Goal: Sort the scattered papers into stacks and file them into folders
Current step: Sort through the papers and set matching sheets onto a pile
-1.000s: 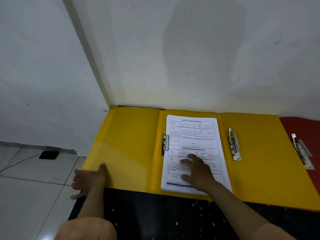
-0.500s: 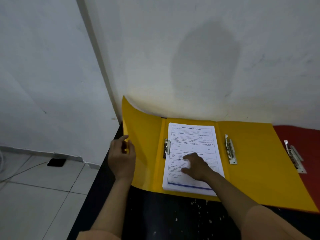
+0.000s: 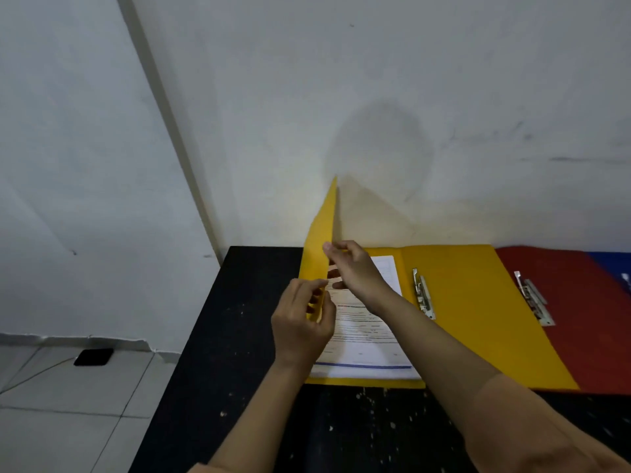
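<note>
Papers (image 3: pixel 367 336) lie stacked in the yellow folder (image 3: pixel 478 302), which is spread on the black counter (image 3: pixel 222 336) against the white wall (image 3: pixel 409 80). This folder's left cover (image 3: pixel 319 247) stands nearly upright at the left edge of the stack, its top corner raised against the wall. Both hands hold that cover: the left hand (image 3: pixel 300 326) grips its near edge with curled fingers, and the right hand (image 3: pixel 351 268), just beyond it over the stack, pinches the cover's edge higher up between thumb and fingers. To the right of the stack, a metal clip (image 3: pixel 423 293) lies on the folder's flat right part. Beyond the yellow folder's right edge lies a red folder (image 3: pixel 580 302) with its own metal fastener (image 3: pixel 532 298), and a strip of blue shows at the far right. Left of the counter, a small black object (image 3: pixel 94 356) sits on the tiled floor (image 3: pixel 68 421).
</note>
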